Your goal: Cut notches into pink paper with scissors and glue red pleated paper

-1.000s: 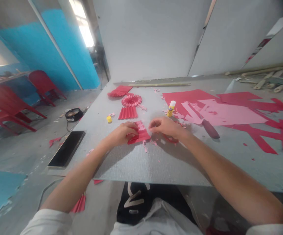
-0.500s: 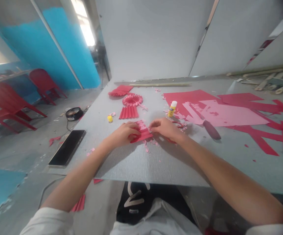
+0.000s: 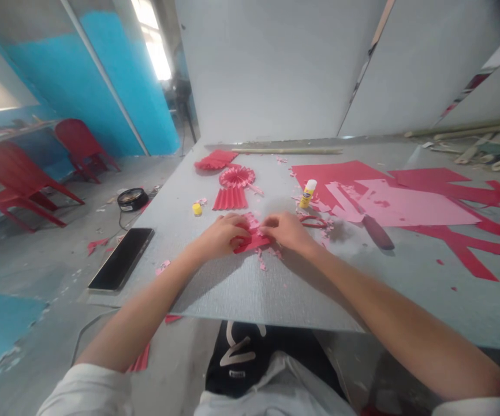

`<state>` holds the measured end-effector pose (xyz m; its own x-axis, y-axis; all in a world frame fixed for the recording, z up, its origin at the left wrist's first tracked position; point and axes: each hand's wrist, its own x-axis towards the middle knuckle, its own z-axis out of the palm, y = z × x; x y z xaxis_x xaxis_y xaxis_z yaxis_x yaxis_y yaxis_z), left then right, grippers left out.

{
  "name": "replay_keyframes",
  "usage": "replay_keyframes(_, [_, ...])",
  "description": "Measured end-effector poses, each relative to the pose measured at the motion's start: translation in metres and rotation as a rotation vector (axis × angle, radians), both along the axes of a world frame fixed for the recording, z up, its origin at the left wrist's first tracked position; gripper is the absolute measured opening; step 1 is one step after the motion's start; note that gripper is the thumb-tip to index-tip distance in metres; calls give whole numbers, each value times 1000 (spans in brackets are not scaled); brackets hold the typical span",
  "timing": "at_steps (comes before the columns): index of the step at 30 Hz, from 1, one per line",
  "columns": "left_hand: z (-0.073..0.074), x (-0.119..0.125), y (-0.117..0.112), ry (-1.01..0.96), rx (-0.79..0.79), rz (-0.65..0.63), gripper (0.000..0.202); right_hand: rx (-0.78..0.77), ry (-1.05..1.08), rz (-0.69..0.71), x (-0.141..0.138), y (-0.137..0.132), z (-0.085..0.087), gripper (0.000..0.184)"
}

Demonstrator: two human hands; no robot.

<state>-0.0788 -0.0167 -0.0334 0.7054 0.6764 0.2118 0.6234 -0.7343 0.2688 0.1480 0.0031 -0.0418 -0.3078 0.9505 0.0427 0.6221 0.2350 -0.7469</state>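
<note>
The left hand and right hand are both curled closed, pinching opposite ends of one folded red paper strip on the near part of the grey bench. The hands are closer together than in the earlier frame, and a thin red paper loop now shows just beyond the right hand.

Farther left on the bench sit one paper rosette, two pleated red paper pieces, and one small yellow cap. To the right are one glue stick, one dark-handled tool, one pink paper sheet, and red paper offcuts. Pink paper scraps lie just below the strip. Left of the bench lies one black phone, and two red chairs stand beyond it.
</note>
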Motion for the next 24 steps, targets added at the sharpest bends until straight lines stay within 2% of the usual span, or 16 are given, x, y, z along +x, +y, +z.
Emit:
replay_keyframes(7, [2,-2,1,34,10,26,26,-14,-14,0,-4,4,-4,13])
replay_keyframes(13, [2,-4,4,14,-18,17,24,69,-45,60,-6,13,-9,10])
replay_keyframes(24, [1,-6,5,-10,-34,-4,26,113,-146,-10,-11,15,-12,8])
